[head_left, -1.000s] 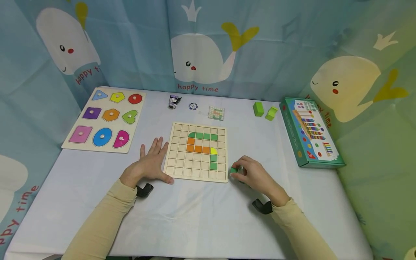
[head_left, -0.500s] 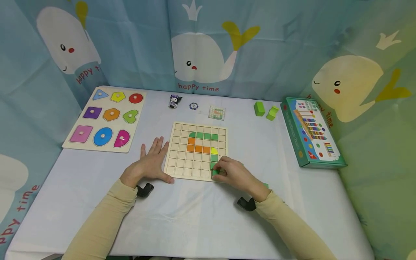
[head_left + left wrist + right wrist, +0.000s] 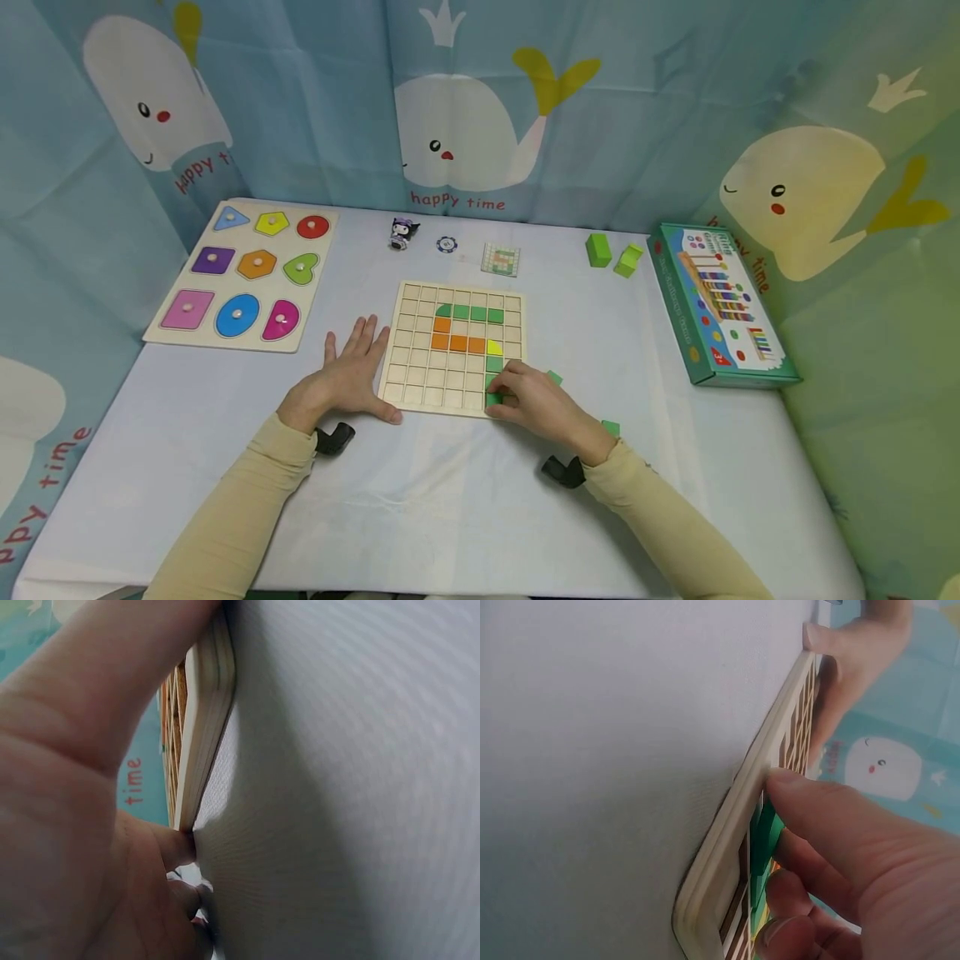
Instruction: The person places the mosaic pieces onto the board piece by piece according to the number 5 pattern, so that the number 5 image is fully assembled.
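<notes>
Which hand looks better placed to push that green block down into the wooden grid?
Probably the right hand: its fingers already pinch the green block at the grid board. The left hand lies flat against the board's left edge.

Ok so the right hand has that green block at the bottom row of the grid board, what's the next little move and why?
Probably press the green block down flat and let go. The right hand pinches it at the grid board's near edge, and in the right wrist view it stands partly out of its cell. The left hand lies flat against the board's left edge, steadying it.
</notes>
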`<state>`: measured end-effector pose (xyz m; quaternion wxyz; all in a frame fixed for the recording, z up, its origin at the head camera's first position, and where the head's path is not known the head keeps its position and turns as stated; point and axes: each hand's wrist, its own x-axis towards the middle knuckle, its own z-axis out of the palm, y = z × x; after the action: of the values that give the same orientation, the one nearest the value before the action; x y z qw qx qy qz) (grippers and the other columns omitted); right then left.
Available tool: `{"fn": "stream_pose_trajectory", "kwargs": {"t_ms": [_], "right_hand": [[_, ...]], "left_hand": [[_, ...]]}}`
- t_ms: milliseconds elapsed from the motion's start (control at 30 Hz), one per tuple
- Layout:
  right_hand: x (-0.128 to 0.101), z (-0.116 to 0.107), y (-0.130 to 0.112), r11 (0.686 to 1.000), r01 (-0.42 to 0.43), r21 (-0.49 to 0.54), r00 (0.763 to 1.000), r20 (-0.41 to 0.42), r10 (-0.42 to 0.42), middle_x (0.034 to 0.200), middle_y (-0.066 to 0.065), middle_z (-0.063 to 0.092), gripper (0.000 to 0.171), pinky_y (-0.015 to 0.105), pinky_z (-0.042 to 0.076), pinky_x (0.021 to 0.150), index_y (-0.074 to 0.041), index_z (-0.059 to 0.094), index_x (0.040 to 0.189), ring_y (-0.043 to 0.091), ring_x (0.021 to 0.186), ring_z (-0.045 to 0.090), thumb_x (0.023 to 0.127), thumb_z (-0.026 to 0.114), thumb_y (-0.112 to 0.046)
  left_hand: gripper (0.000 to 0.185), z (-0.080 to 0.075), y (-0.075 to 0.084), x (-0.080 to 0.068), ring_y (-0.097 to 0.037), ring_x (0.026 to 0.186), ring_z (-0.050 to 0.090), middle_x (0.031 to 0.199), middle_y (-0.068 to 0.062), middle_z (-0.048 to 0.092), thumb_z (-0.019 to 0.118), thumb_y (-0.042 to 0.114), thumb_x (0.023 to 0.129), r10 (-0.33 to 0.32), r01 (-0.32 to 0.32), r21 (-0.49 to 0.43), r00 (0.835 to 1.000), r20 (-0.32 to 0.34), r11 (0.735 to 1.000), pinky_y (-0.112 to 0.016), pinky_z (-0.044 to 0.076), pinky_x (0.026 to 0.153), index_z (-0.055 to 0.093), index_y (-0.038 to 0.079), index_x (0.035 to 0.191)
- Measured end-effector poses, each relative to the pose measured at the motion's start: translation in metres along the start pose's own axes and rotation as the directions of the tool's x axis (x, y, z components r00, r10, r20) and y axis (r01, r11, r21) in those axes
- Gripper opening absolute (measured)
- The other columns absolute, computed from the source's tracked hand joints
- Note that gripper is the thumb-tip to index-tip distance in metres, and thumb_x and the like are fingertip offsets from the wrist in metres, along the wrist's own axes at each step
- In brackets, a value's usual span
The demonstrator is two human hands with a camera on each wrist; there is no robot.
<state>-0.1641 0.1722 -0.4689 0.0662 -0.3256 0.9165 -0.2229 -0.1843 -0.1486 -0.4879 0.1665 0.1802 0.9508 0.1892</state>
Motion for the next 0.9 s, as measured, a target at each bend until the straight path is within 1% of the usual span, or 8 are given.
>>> {"fn": "stream_pose_trajectory", "kwargs": {"t_ms": [233,400,500,600,667,767,833,900], "right_hand": [[0.000,0.001,0.001,1.000,0.007,0.016,1.000,0.001,-0.007,0.095,-0.002,0.056,0.026,0.028,0.048,0.071,-0.008,0.070,0.100,0.014,0.078,0.054,0.083,0.080,-0.025],[-0.008,-0.005,0.005,0.996,0.001,0.085,1.000,-0.010,0.000,0.094,-0.001,0.057,0.024,0.027,0.046,0.067,-0.008,0.070,0.100,0.013,0.076,0.052,0.084,0.079,-0.024],[-0.018,-0.012,0.012,0.989,-0.041,0.144,0.999,-0.021,0.044,0.092,-0.002,0.058,0.022,0.026,0.044,0.062,-0.009,0.071,0.101,0.011,0.071,0.050,0.085,0.078,-0.022],[-0.031,-0.020,0.025,0.975,-0.066,0.213,0.996,-0.039,0.076,0.090,-0.004,0.060,0.020,0.025,0.044,0.058,-0.008,0.071,0.103,0.010,0.067,0.050,0.087,0.076,-0.019],[-0.043,-0.027,0.034,0.960,-0.083,0.268,0.994,-0.047,0.099,0.086,-0.003,0.061,0.020,0.025,0.044,0.055,-0.006,0.071,0.104,0.010,0.063,0.051,0.088,0.075,-0.016],[-0.062,-0.037,0.050,0.932,-0.111,0.344,0.989,-0.059,0.139,0.078,-0.001,0.061,0.019,0.025,0.042,0.050,-0.004,0.070,0.108,0.011,0.058,0.050,0.090,0.072,-0.012],[-0.075,-0.043,0.058,0.910,-0.153,0.385,0.980,-0.058,0.190,0.073,0.000,0.058,0.019,0.025,0.039,0.047,-0.005,0.070,0.110,0.012,0.056,0.047,0.092,0.069,-0.011],[-0.088,-0.048,0.064,0.891,-0.198,0.408,0.968,-0.059,0.242,0.071,0.000,0.056,0.020,0.025,0.037,0.046,-0.006,0.070,0.112,0.012,0.056,0.044,0.093,0.068,-0.013]], "left_hand": [[0.142,0.001,0.000,0.000,-0.039,0.145,-0.011,0.159,-0.025,-0.006,0.083,0.067,0.055,-0.001,0.001,0.001,1.000,-0.001,1.000,-0.070,-0.010,0.103,0.010,-0.004,0.154],[0.142,0.001,0.001,0.000,-0.039,0.145,-0.012,0.159,-0.025,-0.006,0.084,0.066,0.055,-0.001,0.001,-0.010,1.000,0.002,1.000,-0.069,-0.011,0.103,0.010,-0.004,0.154],[0.142,0.001,0.001,0.001,-0.039,0.145,-0.012,0.159,-0.025,-0.006,0.084,0.066,0.055,0.000,0.000,-0.010,1.000,0.004,1.000,-0.069,-0.012,0.103,0.010,-0.004,0.154],[0.142,0.000,0.001,0.001,-0.039,0.145,-0.012,0.159,-0.025,-0.006,0.083,0.067,0.056,0.000,0.000,-0.002,1.000,0.005,1.000,-0.069,-0.011,0.103,0.009,-0.004,0.154],[0.142,0.000,0.001,0.001,-0.039,0.145,-0.012,0.159,-0.025,-0.006,0.083,0.067,0.056,0.000,0.000,-0.002,1.000,0.004,1.000,-0.069,-0.011,0.103,0.009,-0.004,0.154],[0.142,0.000,0.001,0.001,-0.039,0.145,-0.012,0.159,-0.025,-0.007,0.083,0.067,0.056,-0.002,0.002,0.002,1.000,0.005,1.000,-0.070,-0.011,0.103,0.009,-0.004,0.154],[0.142,0.001,0.000,0.001,-0.039,0.145,-0.012,0.159,-0.025,-0.007,0.083,0.068,0.056,-0.005,0.005,0.003,1.000,0.006,1.000,-0.069,-0.011,0.103,0.009,-0.004,0.154],[0.143,0.001,0.000,0.001,-0.039,0.145,-0.012,0.159,-0.025,-0.007,0.083,0.068,0.056,-0.007,0.007,0.002,1.000,0.008,1.000,-0.069,-0.011,0.103,0.009,-0.004,0.154]]}}
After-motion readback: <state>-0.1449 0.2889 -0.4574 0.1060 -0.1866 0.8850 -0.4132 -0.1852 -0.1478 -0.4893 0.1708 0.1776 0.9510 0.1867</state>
